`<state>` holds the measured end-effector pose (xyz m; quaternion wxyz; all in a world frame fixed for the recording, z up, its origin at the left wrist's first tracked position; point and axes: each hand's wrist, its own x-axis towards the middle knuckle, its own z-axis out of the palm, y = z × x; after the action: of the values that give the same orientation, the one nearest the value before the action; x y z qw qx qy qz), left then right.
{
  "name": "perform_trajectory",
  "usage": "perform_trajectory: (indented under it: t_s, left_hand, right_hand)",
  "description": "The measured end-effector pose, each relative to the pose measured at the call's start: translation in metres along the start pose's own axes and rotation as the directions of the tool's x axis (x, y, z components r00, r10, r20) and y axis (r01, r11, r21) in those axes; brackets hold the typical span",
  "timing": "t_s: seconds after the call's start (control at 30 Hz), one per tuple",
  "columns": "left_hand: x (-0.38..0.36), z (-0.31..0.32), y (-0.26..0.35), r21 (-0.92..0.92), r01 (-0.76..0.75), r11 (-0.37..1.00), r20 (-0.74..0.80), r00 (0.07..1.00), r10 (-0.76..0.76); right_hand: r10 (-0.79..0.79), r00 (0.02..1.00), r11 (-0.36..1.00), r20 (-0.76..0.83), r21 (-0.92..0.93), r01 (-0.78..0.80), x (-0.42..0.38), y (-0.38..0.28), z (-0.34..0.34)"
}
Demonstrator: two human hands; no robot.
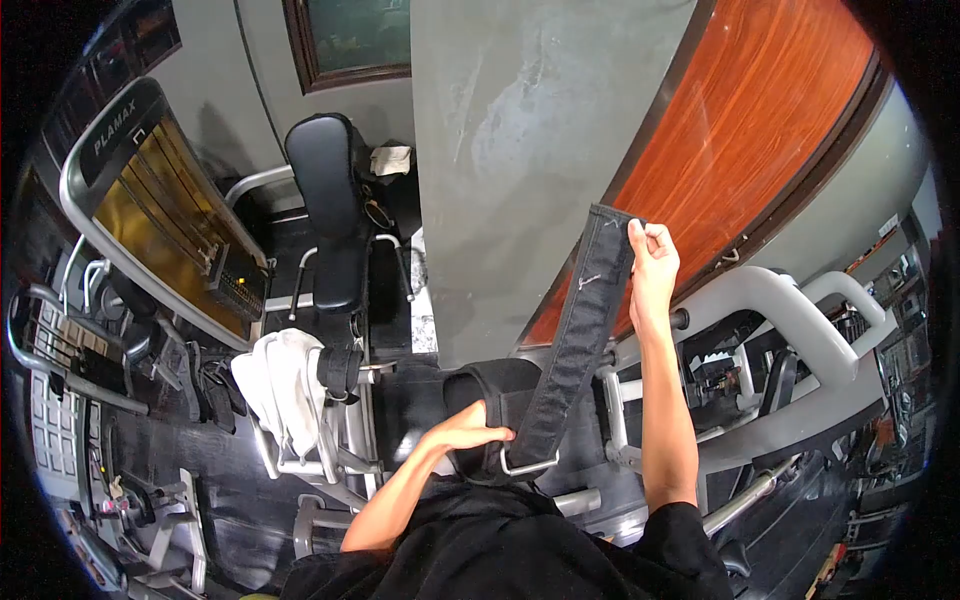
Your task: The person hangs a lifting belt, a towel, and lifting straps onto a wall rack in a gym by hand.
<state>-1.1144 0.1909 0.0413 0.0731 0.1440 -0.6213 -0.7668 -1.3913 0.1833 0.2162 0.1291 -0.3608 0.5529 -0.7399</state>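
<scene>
A wide black strap (580,330) runs up at a slant in front of me. Its upper end is pinched in the fingers of my right hand (652,262), raised at the right of centre. Lower down, the strap passes through a metal buckle (530,468) on a black padded belt (470,385). My left hand (472,428) grips this belt beside the buckle, with the thumb pointing towards the strap; its other fingers are partly hidden by the belt.
A machine with a white towel (283,390) stands at the left. Behind it are a black padded seat (325,170) and a weight-stack machine (150,210). A grey machine frame (790,310) is close to my right arm. A wooden door (740,120) lies ahead.
</scene>
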Motion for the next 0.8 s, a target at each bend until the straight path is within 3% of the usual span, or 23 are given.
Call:
perform_trajectory:
  t_s: [0.1,0.23,0.37,0.6,0.77,0.8]
  left_hand:
    - [0.000,-0.003,0.011,-0.082,0.077,0.994,-0.055,0.995,-0.082]
    - [0.003,0.000,0.019,-0.183,0.038,0.982,-0.124,0.990,-0.061]
    - [0.012,-0.005,0.012,-0.092,0.036,0.995,-0.063,0.997,-0.042]
    - [0.026,-0.007,0.017,-0.160,0.078,0.984,-0.063,0.994,-0.089]
    - [0.029,0.007,0.014,-0.192,0.145,0.971,0.000,0.989,-0.148]
    - [0.019,0.012,0.047,-0.140,0.308,0.941,0.027,0.951,-0.307]
  right_hand:
    - [0.016,1.000,0.998,-0.026,0.056,-0.015,0.010,-0.010,0.000]
    - [-0.046,0.997,0.994,-0.068,0.092,0.052,0.030,-0.033,-0.003]
    - [-0.147,0.986,0.980,-0.081,0.126,0.157,0.048,-0.071,-0.002]
    - [-0.280,0.957,0.928,-0.079,0.232,0.290,0.070,-0.099,0.007]
    - [-0.386,0.911,0.895,-0.144,0.182,0.408,0.066,-0.103,0.025]
    - [-0.407,0.902,0.887,-0.146,0.174,0.428,0.065,-0.105,0.026]
